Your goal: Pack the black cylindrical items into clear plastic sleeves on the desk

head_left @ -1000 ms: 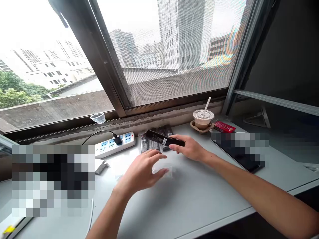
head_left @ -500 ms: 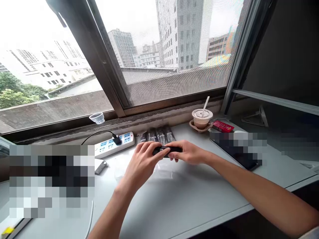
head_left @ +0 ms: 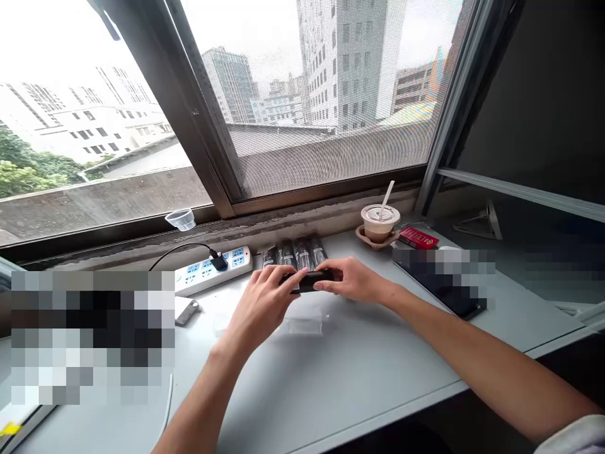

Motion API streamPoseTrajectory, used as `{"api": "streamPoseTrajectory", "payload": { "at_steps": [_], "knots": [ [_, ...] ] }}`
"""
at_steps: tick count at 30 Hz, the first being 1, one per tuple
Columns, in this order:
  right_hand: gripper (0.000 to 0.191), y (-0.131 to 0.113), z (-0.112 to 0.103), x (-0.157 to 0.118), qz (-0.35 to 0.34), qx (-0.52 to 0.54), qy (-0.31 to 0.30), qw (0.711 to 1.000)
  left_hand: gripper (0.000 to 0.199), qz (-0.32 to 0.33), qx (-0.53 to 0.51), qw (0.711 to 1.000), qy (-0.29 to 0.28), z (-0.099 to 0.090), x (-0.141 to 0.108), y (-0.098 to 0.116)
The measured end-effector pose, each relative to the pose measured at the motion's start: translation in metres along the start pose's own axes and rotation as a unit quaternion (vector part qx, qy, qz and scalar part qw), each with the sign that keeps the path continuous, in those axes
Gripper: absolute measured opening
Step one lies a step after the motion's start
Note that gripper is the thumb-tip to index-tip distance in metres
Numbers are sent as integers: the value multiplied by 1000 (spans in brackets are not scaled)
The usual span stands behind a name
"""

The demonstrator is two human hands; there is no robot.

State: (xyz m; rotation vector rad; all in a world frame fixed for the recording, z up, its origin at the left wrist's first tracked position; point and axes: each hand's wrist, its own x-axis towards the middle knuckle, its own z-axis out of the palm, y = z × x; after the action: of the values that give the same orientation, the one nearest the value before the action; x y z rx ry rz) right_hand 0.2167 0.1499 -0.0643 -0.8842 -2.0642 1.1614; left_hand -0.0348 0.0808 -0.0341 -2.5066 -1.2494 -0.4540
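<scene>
Between my two hands is a small black oblong object (head_left: pixel 309 282), held level above the desk; its exact kind does not show. My left hand (head_left: pixel 265 293) grips its left end, thumb on the near side and fingers over the top. On the right end, my right hand (head_left: pixel 352 279) pinches it between thumb and fingers. Below lies a clear plastic bag (head_left: pixel 305 325) on the desk. Just behind the hands, several black items in clear wrappers (head_left: pixel 302 253) lie side by side against the wall.
A white power strip (head_left: pixel 217 271) with a black plug stands at the left. To the right are a lidded drink cup (head_left: pixel 379 222) with a straw in a cardboard holder, a red box (head_left: pixel 418 238) and a dark tablet-like device (head_left: pixel 439 284). A clear plastic cup (head_left: pixel 181 219) sits on the sill.
The black object has turned a little in my hands, and my right fingers have shifted toward its right end. The whole view has moved slightly.
</scene>
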Motion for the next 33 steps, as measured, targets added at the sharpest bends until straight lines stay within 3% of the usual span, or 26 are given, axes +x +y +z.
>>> {"api": "streamPoseTrajectory", "payload": {
  "at_steps": [7,15,23,28,33],
  "knots": [
    [50,5,-4,0,-1,-42,46,998,43,-45,-15,999,-9,2,-2,-9],
    [23,16,-11,4,-75,-29,94,992,40,-125,-36,991,20,1,-17,-40],
    [15,22,-14,8,-168,-96,112,975,41,-125,-68,990,16,7,-20,-48],
    [37,20,-11,9,-172,-51,111,977,39,-114,-77,990,17,7,-18,-46],
    [46,16,-13,7,-155,-62,97,981,39,-101,-78,992,21,7,-16,-46]
  ]
}}
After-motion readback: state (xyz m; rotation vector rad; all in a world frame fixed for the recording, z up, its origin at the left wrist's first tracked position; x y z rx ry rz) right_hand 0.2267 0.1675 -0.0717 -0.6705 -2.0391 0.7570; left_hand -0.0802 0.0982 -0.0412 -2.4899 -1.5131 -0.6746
